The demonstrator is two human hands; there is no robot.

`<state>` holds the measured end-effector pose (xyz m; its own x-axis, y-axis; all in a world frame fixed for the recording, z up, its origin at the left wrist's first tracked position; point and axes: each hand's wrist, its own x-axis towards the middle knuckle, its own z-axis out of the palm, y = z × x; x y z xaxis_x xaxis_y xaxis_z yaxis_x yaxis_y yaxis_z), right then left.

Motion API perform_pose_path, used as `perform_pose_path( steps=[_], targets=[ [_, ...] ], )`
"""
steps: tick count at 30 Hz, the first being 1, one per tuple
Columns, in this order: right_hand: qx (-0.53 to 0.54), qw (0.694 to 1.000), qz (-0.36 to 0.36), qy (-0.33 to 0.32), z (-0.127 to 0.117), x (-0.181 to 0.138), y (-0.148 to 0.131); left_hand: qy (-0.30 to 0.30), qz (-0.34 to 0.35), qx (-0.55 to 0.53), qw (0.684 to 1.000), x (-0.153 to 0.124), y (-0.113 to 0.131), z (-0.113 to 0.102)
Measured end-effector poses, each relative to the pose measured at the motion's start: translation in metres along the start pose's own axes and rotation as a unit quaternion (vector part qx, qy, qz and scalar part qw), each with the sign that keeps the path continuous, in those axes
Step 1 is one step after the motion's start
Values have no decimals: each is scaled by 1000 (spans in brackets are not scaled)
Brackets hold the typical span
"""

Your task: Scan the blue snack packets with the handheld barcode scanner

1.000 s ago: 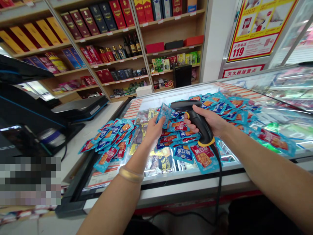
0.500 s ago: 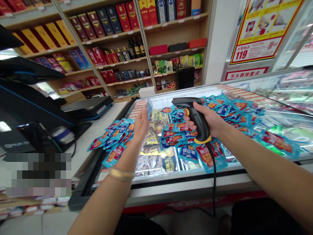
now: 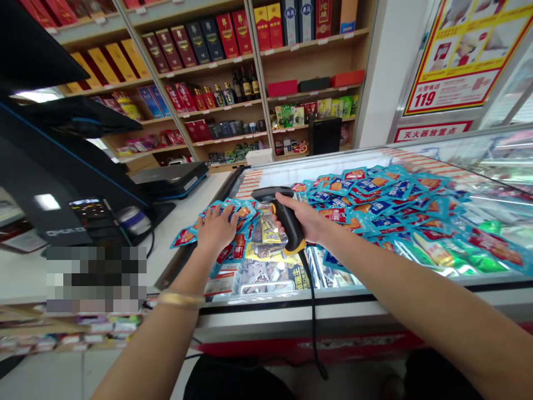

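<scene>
My right hand (image 3: pixel 306 221) grips a black barcode scanner (image 3: pixel 280 214) with a yellow trim, its cable hanging down in front of the glass-topped freezer (image 3: pixel 353 286). My left hand (image 3: pixel 215 229) lies palm down with fingers spread on a small pile of blue and red snack packets (image 3: pixel 233 222) at the freezer's left end. A larger heap of the same packets (image 3: pixel 383 194) covers the glass to the right of the scanner. A gold bangle (image 3: pixel 180 300) sits on my left wrist.
A black checkout terminal (image 3: pixel 62 166) and a flat black device (image 3: pixel 170 179) stand on the white counter at left. Wooden shelves (image 3: pixel 233 83) with boxed goods and bottles fill the back wall. A red and yellow poster (image 3: pixel 462 50) hangs at right.
My left hand, which held up one blue packet near the scanner, has moved left and down onto the left pile. The scanner hand has lowered a little.
</scene>
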<state>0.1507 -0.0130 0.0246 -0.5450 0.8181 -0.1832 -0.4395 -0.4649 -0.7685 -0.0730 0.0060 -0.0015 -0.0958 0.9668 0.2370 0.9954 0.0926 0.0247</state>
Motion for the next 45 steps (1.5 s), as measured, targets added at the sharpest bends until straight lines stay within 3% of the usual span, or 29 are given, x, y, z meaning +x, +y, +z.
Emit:
perform_pose_path(
  steps=[5,8,13,17,22,32,38,42,44,45],
  targets=[
    [-5,1000,-11,-15,-10,-18,-17,98,31,-68,992,0,14,-10],
    [-19,999,-40,11,-26,-38,-39,120,111,-161,973,3,35,-13],
    [-36,994,-84,59,-75,-75,-74,84,276,-286,914,2,96,-13],
    [-65,989,-91,96,-110,-98,-88,9,342,-311,887,-3,147,-12],
    [-59,987,-108,100,-131,-107,-82,-45,335,-280,898,-11,171,-4],
    [-52,995,-75,38,-129,-100,-75,-47,381,-268,883,-17,159,12],
    [-36,996,-62,49,-125,-100,-70,-32,381,-319,867,-19,159,10],
    [-25,995,-81,58,-122,-100,-69,-12,271,-427,863,-16,157,11],
    [-21,994,-92,62,-120,-101,-68,-17,188,-528,828,-14,158,10],
    [-21,993,-96,63,-119,-101,-68,-31,143,-591,794,-14,159,10]
  ],
)
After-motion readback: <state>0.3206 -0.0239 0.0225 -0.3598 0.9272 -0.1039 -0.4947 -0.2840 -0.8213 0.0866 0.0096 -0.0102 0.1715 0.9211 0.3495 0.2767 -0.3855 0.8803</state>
